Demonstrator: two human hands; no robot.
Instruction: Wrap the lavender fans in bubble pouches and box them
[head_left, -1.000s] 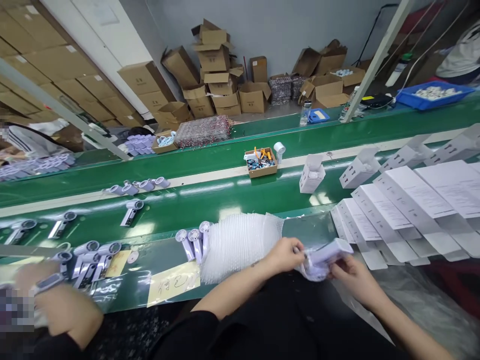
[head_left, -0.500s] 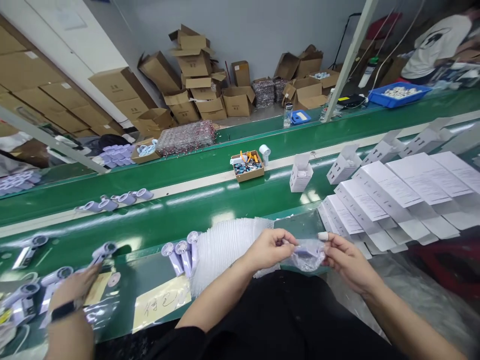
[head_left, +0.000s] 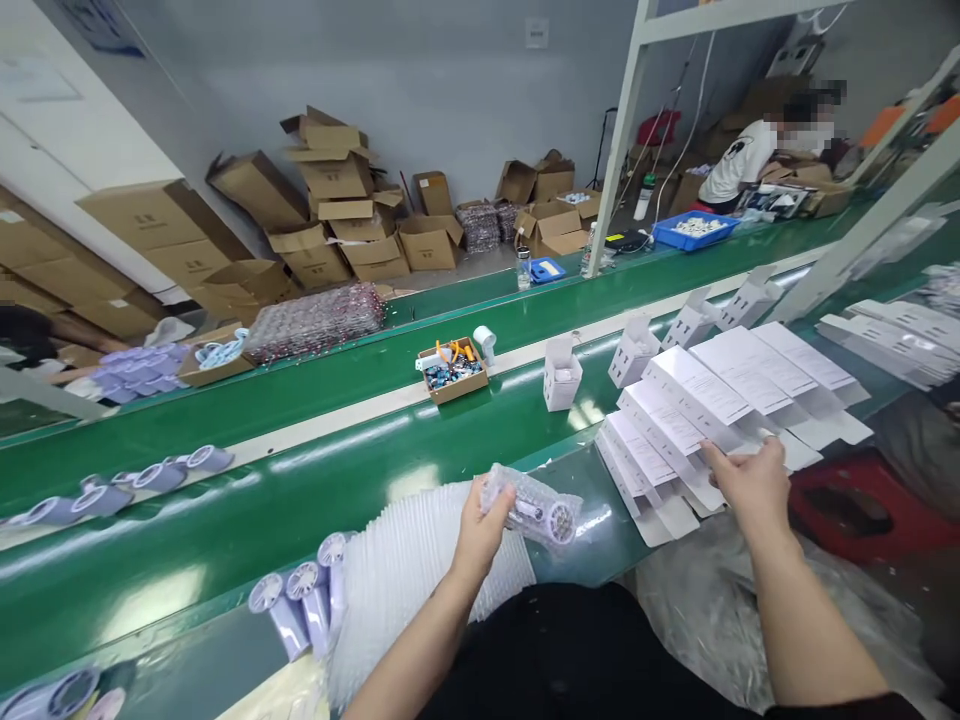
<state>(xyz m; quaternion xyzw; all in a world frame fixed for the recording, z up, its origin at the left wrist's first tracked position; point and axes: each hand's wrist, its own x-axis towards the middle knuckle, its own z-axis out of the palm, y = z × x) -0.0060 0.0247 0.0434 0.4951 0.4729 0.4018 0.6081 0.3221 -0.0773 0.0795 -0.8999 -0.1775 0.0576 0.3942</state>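
Observation:
My left hand [head_left: 484, 525] is closed round a purple handheld fan in a bubble bag [head_left: 534, 508], its round head pointing right. My right hand [head_left: 750, 485] reaches over the fanned-out white boxes [head_left: 694, 415], thumb and index finger apart at the lower flaps of the boxes; nothing is lifted in it. A fanned stack of bubble bags [head_left: 405, 560] lies left of my left hand. Three bare purple fans [head_left: 304, 595] lean against the left edge of that stack.
Across the green conveyor [head_left: 315, 480] stand open white boxes [head_left: 562, 375] and a small carton of parts [head_left: 452, 372]. More purple fans [head_left: 157, 475] lie at the left. A person [head_left: 742, 160] sits at the far right.
The view has swung right. My left hand now holds the bagged fan alone; my right hand has let go of it and moved right to the white boxes.

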